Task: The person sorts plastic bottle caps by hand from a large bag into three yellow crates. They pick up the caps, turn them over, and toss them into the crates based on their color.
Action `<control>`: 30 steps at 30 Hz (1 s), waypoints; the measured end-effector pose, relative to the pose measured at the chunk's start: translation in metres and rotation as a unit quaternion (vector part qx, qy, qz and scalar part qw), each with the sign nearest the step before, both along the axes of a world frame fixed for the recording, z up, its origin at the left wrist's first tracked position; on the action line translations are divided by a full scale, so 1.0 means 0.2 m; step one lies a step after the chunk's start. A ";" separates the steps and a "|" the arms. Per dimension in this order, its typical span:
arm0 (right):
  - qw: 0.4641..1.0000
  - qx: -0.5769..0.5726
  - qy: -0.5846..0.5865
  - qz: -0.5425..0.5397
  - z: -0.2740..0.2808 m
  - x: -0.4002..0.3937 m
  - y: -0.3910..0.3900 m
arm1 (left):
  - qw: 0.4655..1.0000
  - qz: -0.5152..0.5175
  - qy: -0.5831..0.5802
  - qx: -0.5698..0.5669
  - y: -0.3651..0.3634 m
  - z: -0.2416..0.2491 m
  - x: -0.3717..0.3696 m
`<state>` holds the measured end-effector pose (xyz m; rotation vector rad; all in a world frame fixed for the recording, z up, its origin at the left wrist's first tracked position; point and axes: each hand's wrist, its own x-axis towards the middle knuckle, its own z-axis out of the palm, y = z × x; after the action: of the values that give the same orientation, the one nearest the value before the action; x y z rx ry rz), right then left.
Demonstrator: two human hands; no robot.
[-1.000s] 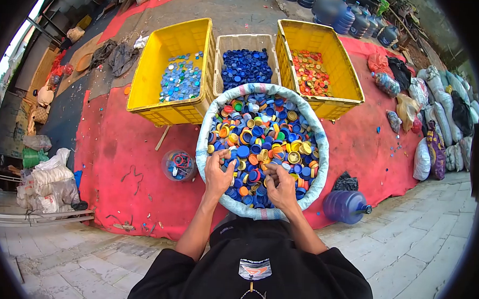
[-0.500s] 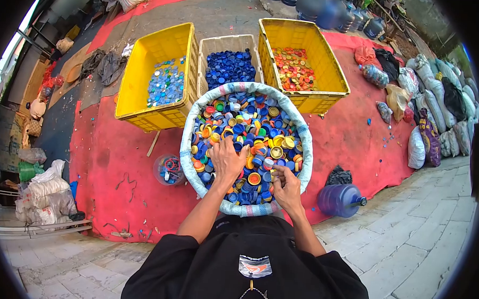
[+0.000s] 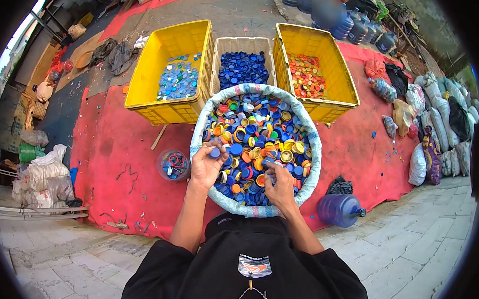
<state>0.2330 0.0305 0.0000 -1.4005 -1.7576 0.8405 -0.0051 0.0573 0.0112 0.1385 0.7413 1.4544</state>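
Observation:
In front of me is a round basket with a cloth-wrapped rim [image 3: 199, 132], full of mixed plastic bottle caps [image 3: 251, 134]. My left hand [image 3: 205, 172] is turned partly palm up at the basket's left side, its fingers closed on a dark blue bottle cap [image 3: 214, 153]. Over the lower right of the pile, my right hand [image 3: 280, 186] has its fingers bent around a blue bottle cap [image 3: 266, 163] at the fingertips. Whether that hand has lifted the cap off the pile is hard to see.
Beyond the basket stand a yellow crate [image 3: 141, 73] with light blue caps, a white crate [image 3: 218, 68] with dark blue caps, and a yellow crate [image 3: 336, 81] with red and orange caps. A clear tub [image 3: 173, 165] sits left, a water jug [image 3: 339, 210] right, on red sheeting [image 3: 120, 192].
My left hand has moved left and turned over, now with a dark blue cap in its fingers. My right hand has shifted slightly left to a blue cap. The whole view has shifted a little.

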 end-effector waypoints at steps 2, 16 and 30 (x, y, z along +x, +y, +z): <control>0.998 0.037 -0.042 0.012 0.00 -0.08 0.05 | 0.999 -0.004 -0.045 0.001 -0.07 0.03 -0.05; 0.964 0.102 -0.243 0.048 -0.06 -0.42 0.32 | 0.976 0.015 0.195 -0.094 -0.30 -0.05 -0.01; 0.914 -0.226 0.336 0.002 0.01 -0.21 0.29 | 0.621 -0.006 0.784 -0.020 -0.16 -0.08 0.12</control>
<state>0.1900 0.0891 0.0012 -1.1657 -1.0685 1.5815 0.0189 0.0258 -0.0055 1.5194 2.1402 0.9750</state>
